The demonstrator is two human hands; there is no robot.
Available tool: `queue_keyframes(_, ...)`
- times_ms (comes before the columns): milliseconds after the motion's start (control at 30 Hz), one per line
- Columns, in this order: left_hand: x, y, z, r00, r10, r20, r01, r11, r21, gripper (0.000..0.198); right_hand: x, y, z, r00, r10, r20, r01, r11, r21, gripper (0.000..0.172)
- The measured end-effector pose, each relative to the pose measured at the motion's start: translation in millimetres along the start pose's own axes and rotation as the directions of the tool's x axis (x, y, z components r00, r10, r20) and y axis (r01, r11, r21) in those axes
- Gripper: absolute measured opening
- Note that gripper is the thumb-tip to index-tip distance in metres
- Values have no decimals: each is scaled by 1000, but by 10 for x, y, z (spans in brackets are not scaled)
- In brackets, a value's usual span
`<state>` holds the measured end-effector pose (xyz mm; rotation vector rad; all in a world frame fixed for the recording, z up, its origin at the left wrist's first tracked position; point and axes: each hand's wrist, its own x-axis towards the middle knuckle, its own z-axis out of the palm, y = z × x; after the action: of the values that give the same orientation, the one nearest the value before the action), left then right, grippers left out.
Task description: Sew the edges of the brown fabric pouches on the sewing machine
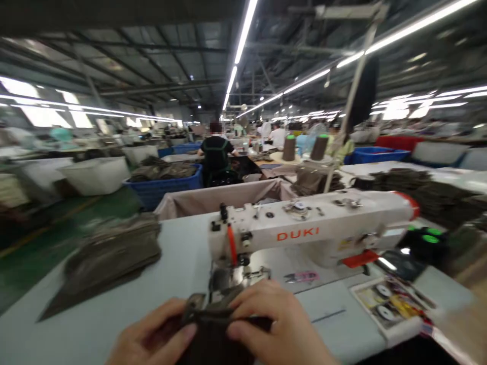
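Note:
My left hand [152, 337] and my right hand [277, 324] both pinch a piece of dark brown fabric [213, 334] at the table's front edge. The fabric lies right in front of the needle area [224, 276] of a white sewing machine [312, 228] with orange lettering. My fingers press down on the fabric's top edge, thumbs tucked under it. A pink thread snipper [302, 276] lies on the machine bed to the right of my right hand.
A stack of dark fabric pieces [110, 253] lies on the grey table [95, 324] at left. A tray with bobbins [391, 301] sits at right. Thread cones [289, 148] stand behind the machine. A person in black [216, 152] sits further back among blue bins [167, 187].

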<state>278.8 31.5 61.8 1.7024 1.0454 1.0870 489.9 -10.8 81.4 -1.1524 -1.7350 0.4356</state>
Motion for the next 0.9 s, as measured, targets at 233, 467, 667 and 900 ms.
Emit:
queue_keyframes(233,-84,303,18,954,-281,101,297,867,-400,24,-70,89,-155,999,-5,53,12,989,-147,11)
queue_keyframes(467,-130,271,45,955,-285,76,285,820,-497,26,-43,69,-107,996,-86,30,90,979,-185,15)
queue_keyframes(667,-89,360,-53,929,-342,139,367,813,-453,29,-35,-193,-102,948,243,204,-225,968,-110,14)
queue_keyframes(900,336,224,-356,752,-439,492,235,876,421,18,-265,43,372,804,-199,560,30,955,296,37)
